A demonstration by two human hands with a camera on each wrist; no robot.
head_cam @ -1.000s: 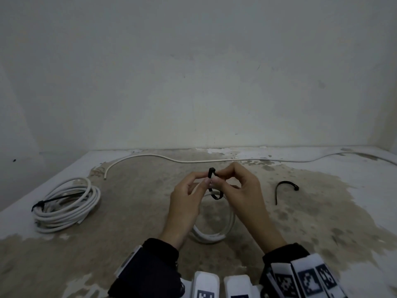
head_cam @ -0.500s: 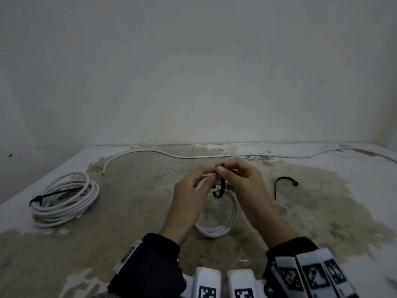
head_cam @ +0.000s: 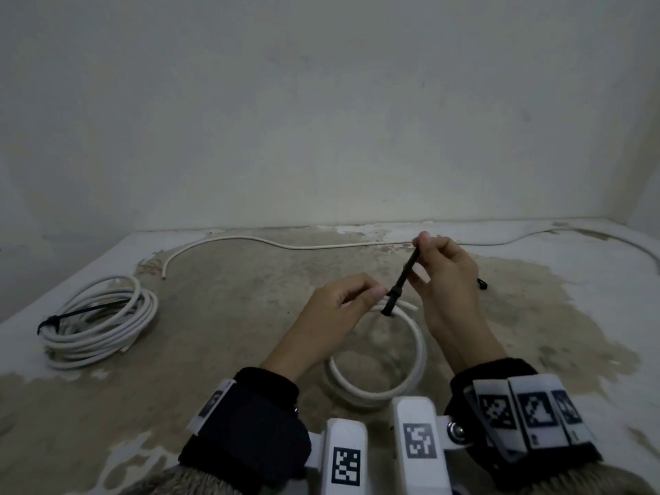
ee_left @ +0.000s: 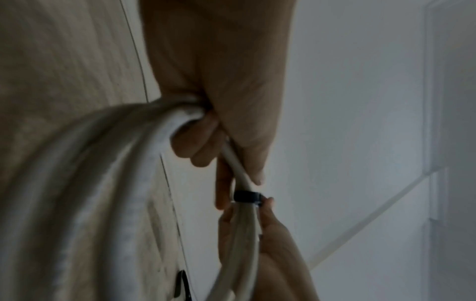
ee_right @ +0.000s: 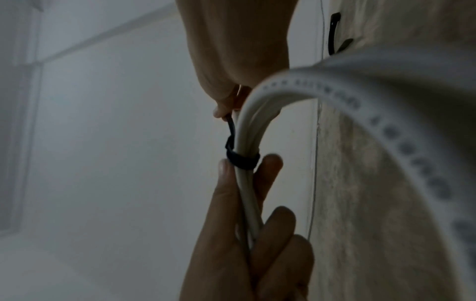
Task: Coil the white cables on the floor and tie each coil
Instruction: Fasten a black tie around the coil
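Note:
A small white cable coil [head_cam: 378, 355] hangs from my hands above the stained floor. A black cable tie [head_cam: 401, 280] is looped snugly round its top strands as a band [ee_right: 242, 160]. My left hand [head_cam: 376, 292] pinches the coil's strands beside the band, its fingers [ee_right: 270, 165] curled round the bundle [ee_left: 239, 169]. My right hand [head_cam: 419, 246] pinches the tie's tail [ee_right: 230, 124] and holds it taut, up and to the right.
A larger white coil [head_cam: 103, 323], bound with a black tie [head_cam: 76, 314], lies on the floor at the left. A long loose white cable [head_cam: 285, 244] runs along the wall's foot. A spare black tie [head_cam: 482, 283] lies behind my right hand.
The hands were together at the tie's loop. My right hand has since drawn the tail up and to the right, and the loop has closed tight on the strands.

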